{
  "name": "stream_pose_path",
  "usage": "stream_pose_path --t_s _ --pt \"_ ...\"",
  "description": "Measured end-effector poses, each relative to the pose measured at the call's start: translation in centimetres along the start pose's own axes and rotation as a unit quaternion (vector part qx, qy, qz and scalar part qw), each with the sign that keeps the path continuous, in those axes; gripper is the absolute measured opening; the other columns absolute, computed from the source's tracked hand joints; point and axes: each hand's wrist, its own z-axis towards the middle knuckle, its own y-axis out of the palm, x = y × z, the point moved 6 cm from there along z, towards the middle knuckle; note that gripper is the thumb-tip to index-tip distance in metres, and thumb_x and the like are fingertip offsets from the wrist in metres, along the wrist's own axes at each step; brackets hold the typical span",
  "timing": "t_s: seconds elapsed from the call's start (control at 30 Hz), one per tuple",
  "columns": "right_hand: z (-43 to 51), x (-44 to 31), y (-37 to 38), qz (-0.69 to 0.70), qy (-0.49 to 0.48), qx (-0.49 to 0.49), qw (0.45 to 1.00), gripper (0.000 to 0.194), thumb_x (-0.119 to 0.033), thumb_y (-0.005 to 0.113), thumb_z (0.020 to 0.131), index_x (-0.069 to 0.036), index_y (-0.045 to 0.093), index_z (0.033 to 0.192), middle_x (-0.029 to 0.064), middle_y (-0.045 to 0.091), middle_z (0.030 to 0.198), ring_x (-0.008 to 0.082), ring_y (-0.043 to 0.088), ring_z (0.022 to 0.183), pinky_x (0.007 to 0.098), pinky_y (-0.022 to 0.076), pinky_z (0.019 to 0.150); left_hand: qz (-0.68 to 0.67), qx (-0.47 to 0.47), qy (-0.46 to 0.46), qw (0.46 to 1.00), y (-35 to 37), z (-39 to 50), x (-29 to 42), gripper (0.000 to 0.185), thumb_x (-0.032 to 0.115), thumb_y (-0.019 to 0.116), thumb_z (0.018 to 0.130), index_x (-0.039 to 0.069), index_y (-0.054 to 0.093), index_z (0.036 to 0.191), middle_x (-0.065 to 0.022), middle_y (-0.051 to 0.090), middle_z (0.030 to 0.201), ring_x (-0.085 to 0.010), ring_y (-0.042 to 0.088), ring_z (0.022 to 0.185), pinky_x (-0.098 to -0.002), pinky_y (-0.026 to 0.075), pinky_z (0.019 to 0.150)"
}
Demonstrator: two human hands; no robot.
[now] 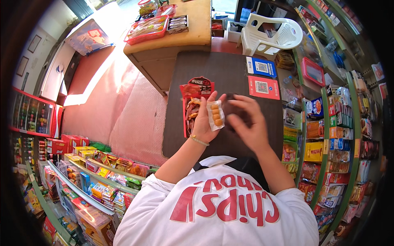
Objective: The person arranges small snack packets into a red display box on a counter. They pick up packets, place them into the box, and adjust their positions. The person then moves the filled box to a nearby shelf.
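My left hand [205,118], with a pale bead bracelet on its wrist, grips a small white-and-clear packet [216,115]. Several round golden-brown pieces of food sit in a row inside it. To the right of the packet, my right hand [249,118] is blurred, its thumb and fingers spread. A dark brown patch beneath those fingers looks like their shadow on the tabletop, though blur softens its outline. Behind my left hand stands an opened red display box [197,90] of small snack packets [191,115], partly covered by the hand. Both hands are above the dark table [212,67].
Blue [261,66] and red [263,87] code cards lie at the table's right. Beyond stand a yellow-topped counter [194,30] bearing a red tray [147,29] and a white plastic chair [267,32]. Snack shelves line the right [326,147] and lower left [101,184].
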Motion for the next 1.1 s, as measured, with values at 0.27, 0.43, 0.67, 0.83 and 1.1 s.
stream_pose_path --t_s 0.27,0.43,0.67,0.83,1.1 --pt "4.3 1.0 5.1 -0.133 -0.09 0.037 0.986 0.023 -0.014 0.069 0.081 -0.006 0.067 0.102 0.0141 0.066 0.112 0.034 0.061 0.109 0.0447 0.0455 0.099 0.044 0.016 0.047 0.998 2.3 -1.5 0.1 0.066 0.057 0.026 0.103 0.005 0.046 0.138 -0.011 0.051 0.141 -0.0251 0.047 0.131 -0.0405 0.036 0.112" --pt "2.9 -0.6 6.8 -0.132 -0.124 -0.021 0.983 0.024 -0.015 0.069 0.082 -0.003 0.065 0.103 0.0159 0.065 0.112 0.0359 0.061 0.109 0.0438 0.0477 0.096 -0.011 0.026 0.113 0.993 1.2 -0.6 2.5 0.066 0.057 0.025 0.103 0.006 0.047 0.139 -0.009 0.055 0.136 -0.0271 0.05 0.129 -0.0455 0.038 0.11" --pt "1.1 4.1 6.6 0.193 0.126 -0.051 0.972 0.045 -0.013 0.076 0.082 -0.001 0.054 0.119 0.01 0.06 0.113 0.0177 0.06 0.105 0.0307 0.0485 0.091 0.126 -0.004 0.158 0.979 2.6 -0.9 3.7 0.082 0.065 0.027 0.1 0.008 0.014 0.157 -0.004 0.033 0.147 -0.0184 0.038 0.129 -0.035 0.029 0.112" --pt "1.9 5.3 4.2 0.408 0.236 -0.02 0.882 0.044 -0.005 0.07 0.082 -0.001 0.057 0.124 0.0103 0.064 0.116 0.0194 0.062 0.108 0.0326 0.0496 0.095 0.149 -0.005 0.206 0.967 3.4 -1.2 3.4 0.066 0.03 0.044 0.105 0.01 0.009 0.158 -0.0073 0.021 0.157 -0.0187 0.03 0.14 -0.035 0.031 0.113" --pt "0.6 5.9 5.0 0.402 0.29 0.001 0.869 0.034 -0.003 0.073 0.084 -0.001 0.059 0.115 0.0071 0.063 0.111 0.0146 0.061 0.104 0.03 0.0505 0.09 0.165 -0.049 0.158 0.972 3.0 -1.4 2.7 0.065 0.015 0.052 0.102 0.019 0.019 0.157 -0.0031 0.036 0.155 -0.0184 0.042 0.137 -0.0331 0.033 0.112"
